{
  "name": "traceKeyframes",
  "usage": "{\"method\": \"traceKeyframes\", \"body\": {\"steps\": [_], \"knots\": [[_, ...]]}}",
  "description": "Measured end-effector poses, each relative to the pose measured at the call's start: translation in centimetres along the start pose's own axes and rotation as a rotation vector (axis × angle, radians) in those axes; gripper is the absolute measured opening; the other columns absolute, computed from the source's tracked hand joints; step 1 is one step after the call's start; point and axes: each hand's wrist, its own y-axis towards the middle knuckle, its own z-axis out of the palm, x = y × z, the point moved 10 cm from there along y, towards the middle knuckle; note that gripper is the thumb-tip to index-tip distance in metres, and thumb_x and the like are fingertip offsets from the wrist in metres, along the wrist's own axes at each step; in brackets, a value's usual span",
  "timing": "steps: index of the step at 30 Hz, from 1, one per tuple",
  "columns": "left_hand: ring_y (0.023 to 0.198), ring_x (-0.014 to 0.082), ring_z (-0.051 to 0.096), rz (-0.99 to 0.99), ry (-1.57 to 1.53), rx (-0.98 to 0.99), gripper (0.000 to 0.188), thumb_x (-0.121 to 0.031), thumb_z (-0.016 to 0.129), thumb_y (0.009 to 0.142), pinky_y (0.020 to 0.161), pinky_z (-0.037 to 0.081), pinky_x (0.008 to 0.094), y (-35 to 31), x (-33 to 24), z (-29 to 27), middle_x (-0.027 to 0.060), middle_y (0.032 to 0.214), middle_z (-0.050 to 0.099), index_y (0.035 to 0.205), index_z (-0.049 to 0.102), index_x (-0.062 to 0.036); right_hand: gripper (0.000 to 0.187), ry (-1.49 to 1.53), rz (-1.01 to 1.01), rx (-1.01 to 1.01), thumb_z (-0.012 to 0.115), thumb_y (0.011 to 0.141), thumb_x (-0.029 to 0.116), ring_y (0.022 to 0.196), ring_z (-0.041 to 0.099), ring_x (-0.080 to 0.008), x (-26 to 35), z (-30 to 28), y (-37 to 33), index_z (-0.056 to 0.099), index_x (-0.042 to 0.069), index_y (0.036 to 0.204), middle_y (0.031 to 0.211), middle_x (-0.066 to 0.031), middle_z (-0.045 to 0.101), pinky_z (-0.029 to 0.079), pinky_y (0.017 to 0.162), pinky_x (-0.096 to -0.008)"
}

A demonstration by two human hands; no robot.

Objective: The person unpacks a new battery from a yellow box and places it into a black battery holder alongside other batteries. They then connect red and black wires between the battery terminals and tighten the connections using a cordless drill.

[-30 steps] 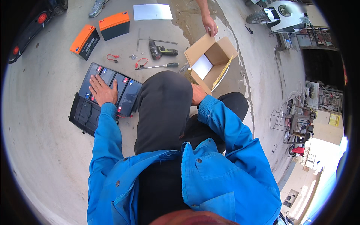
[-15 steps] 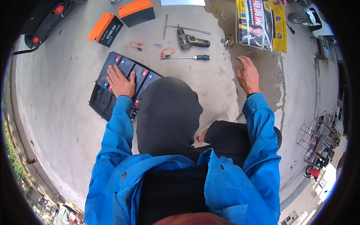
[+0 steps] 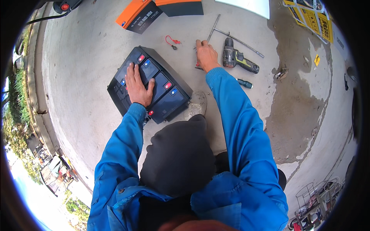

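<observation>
My left hand [image 3: 139,86] lies flat, fingers stretched, on the batteries [image 3: 151,70] set in a black plastic case [image 3: 178,82]. Red and blue terminal caps show on their tops. Out over the floor, my right hand [image 3: 207,56] is bent down with its fingers drawn together beside a T-handle wrench [image 3: 239,40]. Its fingertips are hidden, and so is whatever they hold. A bit of red wire [image 3: 197,65] peeks out by its wrist. Right of this hand lies a cordless drill [image 3: 236,57]. The screwdriver's dark green handle [image 3: 244,83] shows past my right sleeve, which covers its shaft.
Two orange-and-black batteries [image 3: 144,19] stand at the far side. A short red lead [image 3: 172,41] lies between them and the case. Farther right are a white board [image 3: 246,7] and a yellow carton [image 3: 308,19]. My shoe [image 3: 197,104] is close to the case's corner.
My right hand has swung left and forward from the bare floor to the small parts near the wrench. My left hand stays on the batteries. The whole view has shifted.
</observation>
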Motion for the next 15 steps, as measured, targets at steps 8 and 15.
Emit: {"method": "traceKeyframes", "body": {"steps": [8,15], "knots": [[0.172,0.0405,0.03,-0.047,-0.032,-0.012,0.085,-0.043,0.071,0.103,0.142,0.02,0.0546,0.1,0.3,-0.6,0.018,0.185,0.033,0.176,0.04,-0.0109,0.036,0.422,0.104,0.216,0.079,0.097,0.008,0.095,0.077,-0.0342,-2.6,2.1,0.6,0.07,0.001,0.131,0.111,-0.0185,0.074,0.063,0.082,-0.0475],[0.169,0.0389,0.035,-0.04,-0.136,-0.101,0.079,-0.036,0.081,0.101,0.142,0.024,0.0554,0.1,0.6,-1.8,0.0147,0.183,0.038,0.17,0.049,-0.0146,0.032,1.174,0.251,0.542,0.073,0.111,0.01,0.092,0.077,-0.0171,5.4,-7.3,-4.2,0.068,-0.004,0.14,0.112,-0.0125,0.079,0.064,0.08,-0.0313]]}}
